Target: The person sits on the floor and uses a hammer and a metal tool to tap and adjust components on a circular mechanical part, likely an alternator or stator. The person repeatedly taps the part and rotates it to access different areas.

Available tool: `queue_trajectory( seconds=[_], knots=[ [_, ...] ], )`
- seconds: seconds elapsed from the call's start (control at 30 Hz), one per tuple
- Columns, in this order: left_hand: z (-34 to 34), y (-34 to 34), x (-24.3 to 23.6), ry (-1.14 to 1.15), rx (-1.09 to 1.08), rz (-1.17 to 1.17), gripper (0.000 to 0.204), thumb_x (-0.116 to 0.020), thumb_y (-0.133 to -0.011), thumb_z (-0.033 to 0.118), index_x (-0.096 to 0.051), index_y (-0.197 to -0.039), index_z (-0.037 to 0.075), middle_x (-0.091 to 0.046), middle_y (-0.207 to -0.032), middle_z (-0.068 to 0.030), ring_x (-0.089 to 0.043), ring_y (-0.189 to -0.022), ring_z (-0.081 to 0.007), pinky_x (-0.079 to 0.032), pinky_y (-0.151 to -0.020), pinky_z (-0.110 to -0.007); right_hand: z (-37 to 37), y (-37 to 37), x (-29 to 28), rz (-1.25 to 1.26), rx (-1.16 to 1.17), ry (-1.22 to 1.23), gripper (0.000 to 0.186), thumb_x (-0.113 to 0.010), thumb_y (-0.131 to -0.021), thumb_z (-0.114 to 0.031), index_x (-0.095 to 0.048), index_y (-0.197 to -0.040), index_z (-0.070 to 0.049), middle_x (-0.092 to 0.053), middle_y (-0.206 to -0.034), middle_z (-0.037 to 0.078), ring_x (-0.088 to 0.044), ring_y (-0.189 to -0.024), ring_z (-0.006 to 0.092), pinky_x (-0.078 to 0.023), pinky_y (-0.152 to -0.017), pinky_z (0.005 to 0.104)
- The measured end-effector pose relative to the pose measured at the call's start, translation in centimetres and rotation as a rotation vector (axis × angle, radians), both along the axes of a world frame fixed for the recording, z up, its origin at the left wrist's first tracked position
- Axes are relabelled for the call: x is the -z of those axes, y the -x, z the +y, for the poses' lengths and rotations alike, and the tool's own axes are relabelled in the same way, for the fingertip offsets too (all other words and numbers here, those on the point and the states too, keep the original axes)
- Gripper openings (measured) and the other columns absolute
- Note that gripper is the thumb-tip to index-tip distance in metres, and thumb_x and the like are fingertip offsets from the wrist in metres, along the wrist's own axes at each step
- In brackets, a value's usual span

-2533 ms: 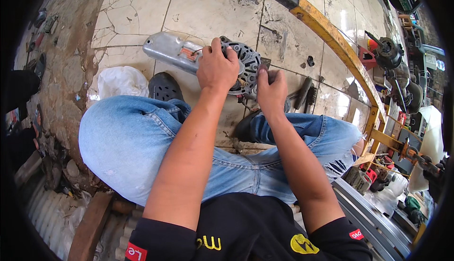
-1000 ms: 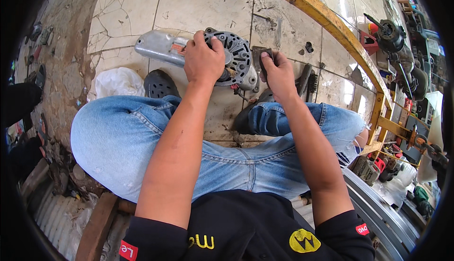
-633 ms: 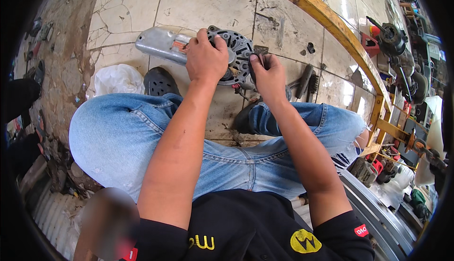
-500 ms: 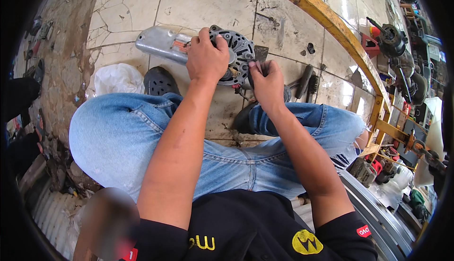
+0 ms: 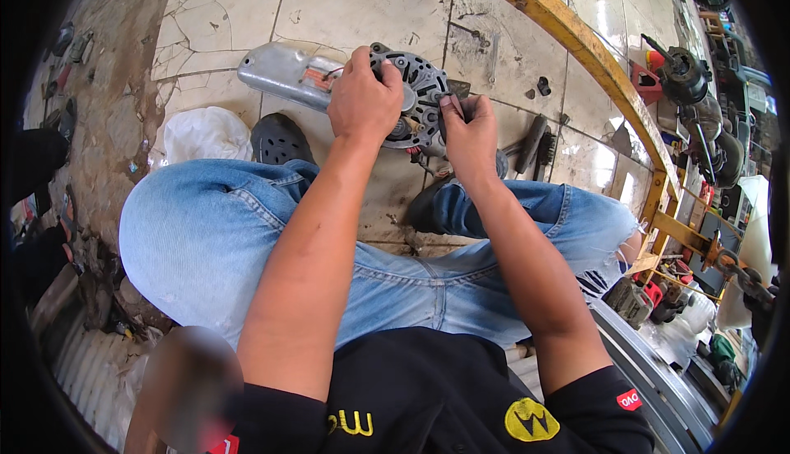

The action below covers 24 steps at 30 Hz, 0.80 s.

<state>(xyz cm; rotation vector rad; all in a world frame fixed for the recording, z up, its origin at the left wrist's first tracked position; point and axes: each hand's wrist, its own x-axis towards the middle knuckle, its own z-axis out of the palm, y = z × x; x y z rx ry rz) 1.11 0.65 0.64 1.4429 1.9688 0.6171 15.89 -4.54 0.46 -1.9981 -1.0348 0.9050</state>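
Right fingers (image 5: 449,110) at rim of slotted housing (image 5: 428,88), floor tiles (image 5: 362,10) beyond

Your black shirt (image 5: 428,384) bears yellow lettering (image 5: 354,423) across the chest, partly covered, and a round yellow emblem (image 5: 532,419) with a dark zigzag sign. White letters mark the red patch (image 5: 629,400) on your right sleeve (image 5: 588,413). The orange-red label (image 5: 316,78) on the silver metal cover (image 5: 276,74) is too small to read.
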Motion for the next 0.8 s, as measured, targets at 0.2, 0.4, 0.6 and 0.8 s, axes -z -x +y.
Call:
queue_trajectory(
  seconds=[0.2,0.4,0.6,0.8],
  knots=[
    [0.2,0.2,-0.1,0.001,0.024,-0.022,0.048,-0.051,-0.095,0.036,-0.055,-0.128,0.002,-0.065,-0.116,-0.0275,-0.062,-0.107,-0.0447,-0.049,-0.091,-0.05,0.1,-1.2,0.4,-0.043,-0.143,-0.004,0.032,-0.074,-0.088,-0.021,-0.052,-0.083,0.001,-0.061,-0.073,0.013,-0.054,-0.067,0.0179,-0.047,-0.065,0.0343],
    [0.5,0.5,0.4,-0.026,0.06,0.017,0.048,-0.052,-0.094,0.037,-0.055,-0.129,0.004,-0.065,-0.121,-0.0235,-0.063,-0.107,-0.0428,-0.051,-0.09,-0.05,1.4,-2.8,-0.5,0.024,-0.269,0.061,0.033,-0.077,-0.085,-0.022,-0.055,-0.082,0.002,-0.061,-0.071,0.013,-0.055,-0.065,0.0169,-0.047,-0.064,0.0339],
    [0.6,0.6,0.4,-0.011,0.088,0.047,0.049,-0.051,-0.094,0.038,-0.055,-0.131,0.005,-0.065,-0.124,-0.0211,-0.064,-0.109,-0.0417,-0.052,-0.09,-0.051,1.5,-3.6,-0.7,-0.072,-0.426,0.085,0.031,-0.077,-0.084,-0.021,-0.057,-0.082,0.003,-0.062,-0.07,0.014,-0.057,-0.065,0.0183,-0.047,-0.062,0.0348],
    [0.7,0.6,0.1,0.013,0.101,0.05,0.05,-0.051,-0.094,0.039,-0.055,-0.131,0.006,-0.065,-0.123,-0.0204,-0.063,-0.11,-0.0414,-0.052,-0.09,-0.05,1.6,-3.6,-0.7,-0.033,-0.435,0.12,0.031,-0.078,-0.083,-0.021,-0.057,-0.082,0.002,-0.062,-0.07,0.016,-0.058,-0.066,0.0219,-0.048,-0.065,0.0367]
  ],
)
